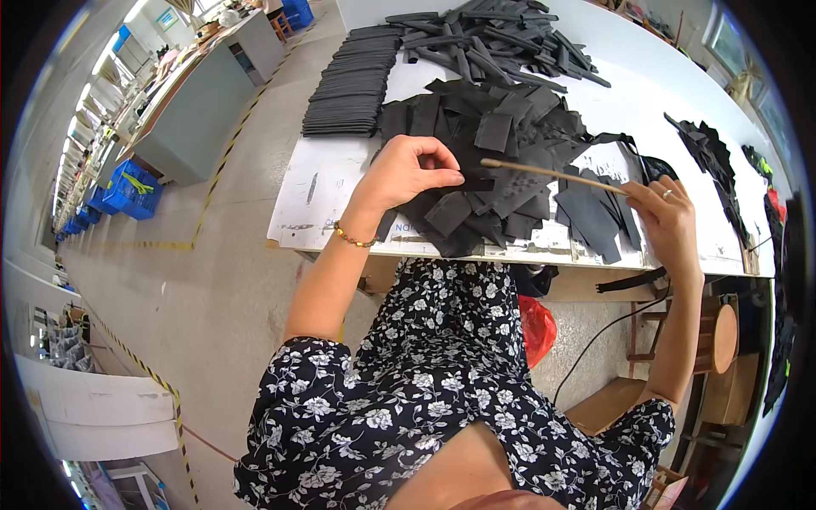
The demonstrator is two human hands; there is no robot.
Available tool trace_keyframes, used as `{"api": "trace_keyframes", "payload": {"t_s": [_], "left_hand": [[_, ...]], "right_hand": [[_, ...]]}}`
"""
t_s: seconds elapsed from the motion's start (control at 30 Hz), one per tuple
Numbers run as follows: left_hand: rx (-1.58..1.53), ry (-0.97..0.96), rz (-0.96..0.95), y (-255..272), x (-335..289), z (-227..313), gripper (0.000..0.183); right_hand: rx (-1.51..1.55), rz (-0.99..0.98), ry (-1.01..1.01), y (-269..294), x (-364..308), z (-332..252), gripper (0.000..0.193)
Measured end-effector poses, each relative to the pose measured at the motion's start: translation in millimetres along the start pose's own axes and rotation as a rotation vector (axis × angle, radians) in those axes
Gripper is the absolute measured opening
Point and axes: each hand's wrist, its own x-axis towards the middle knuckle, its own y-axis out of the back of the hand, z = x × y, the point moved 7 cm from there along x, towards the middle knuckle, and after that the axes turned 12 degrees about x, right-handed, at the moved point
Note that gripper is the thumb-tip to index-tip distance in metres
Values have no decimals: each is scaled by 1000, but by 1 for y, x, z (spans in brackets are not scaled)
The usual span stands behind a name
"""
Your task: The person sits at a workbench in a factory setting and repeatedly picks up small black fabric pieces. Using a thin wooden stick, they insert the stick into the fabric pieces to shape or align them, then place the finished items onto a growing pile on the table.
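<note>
The stick [552,174] is light brown, the loose cloth pieces [493,132] range from charcoal grey to black, and the stacked strips [350,85] are dark grey, all against a white table [293,183] marked with dark scuffs and blue print. The dress [442,344] is black with a white flower pattern. Beyond it come a red bag [535,330], blue crates [132,189], yellow-and-black striped tape [228,146] and a greyish floor [246,285].
</note>
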Motion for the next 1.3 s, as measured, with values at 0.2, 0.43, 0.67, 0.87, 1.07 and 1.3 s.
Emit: {"api": "trace_keyframes", "payload": {"t_s": [0.2, 0.43, 0.67, 0.87, 1.07, 1.3], "left_hand": [[30, 9, -3, 1, -4, -7, 12], [9, -89, 10, -3, -2, 3, 10], [636, -781, 447, -46, -52, 115, 24], [-1133, -297, 613, -9, -64, -21, 55], [-1533, 96, 520, -88, -64, -63, 31], [-1211, 308, 728, -41, -80, -80, 31]], "right_hand": [[68, 18, -39, 5, -7, -4, 16], [89, -83, -15, -19, -7, -9, 15], [860, -137, -228, -141, -10, -39, 33], [1338, -202, -585, -209, -34, -67, 25], [1100, 137, -515, -247, -25, -117, 26], [957, -181, -599, -271, -92, -157, 12]]}}
